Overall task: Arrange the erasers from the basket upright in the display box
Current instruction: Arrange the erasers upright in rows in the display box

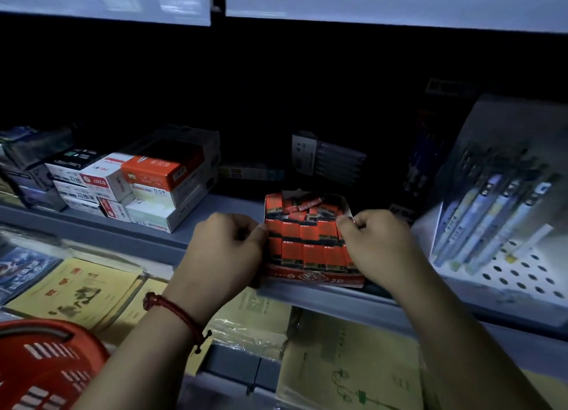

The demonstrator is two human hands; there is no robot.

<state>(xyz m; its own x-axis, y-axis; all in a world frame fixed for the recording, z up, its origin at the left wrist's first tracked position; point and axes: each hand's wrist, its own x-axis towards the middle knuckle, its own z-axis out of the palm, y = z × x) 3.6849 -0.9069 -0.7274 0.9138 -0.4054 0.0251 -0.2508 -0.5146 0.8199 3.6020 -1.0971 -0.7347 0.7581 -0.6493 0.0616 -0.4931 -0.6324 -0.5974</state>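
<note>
Both hands at the eraser box on the shelf.

The red basket is cut off at the lower left, its inside out of view, beside yellow notebooks. On the shelf stands the box. Its front rows hold red erasers upright and packed, while those behind lie loose and jumbled. The left hand grips the box's left wall with curled fingers. The right hand pinches its right wall, fingertips hiding the spot. Cartons are stacked at left and pens lean at right; farther back is too dark to read.
</note>
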